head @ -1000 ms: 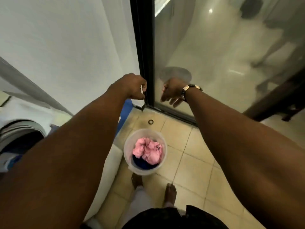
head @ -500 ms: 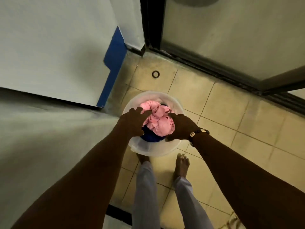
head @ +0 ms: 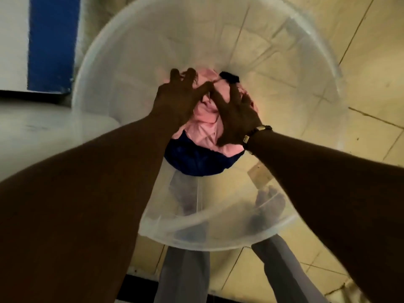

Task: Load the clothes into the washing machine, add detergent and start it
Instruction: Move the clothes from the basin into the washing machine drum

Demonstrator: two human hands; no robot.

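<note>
A blue stripe (head: 52, 42) is seen on the wall at the left. The left hand (head: 175, 99) and the right hand (head: 235, 119) are spread open and pressed on the pink cloth (head: 205, 130), not closed around it. The cloth is piled over dark blue clothes (head: 196, 160) inside the clear bucket (head: 284, 51) on the floor (head: 371, 73).

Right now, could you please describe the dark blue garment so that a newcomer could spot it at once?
Find the big translucent plastic bucket on the tiled floor. Both hands, the left hand and the right hand, press on a pink cloth at its bottom. The dark blue garment lies under that cloth, on the near side, untouched.
</note>
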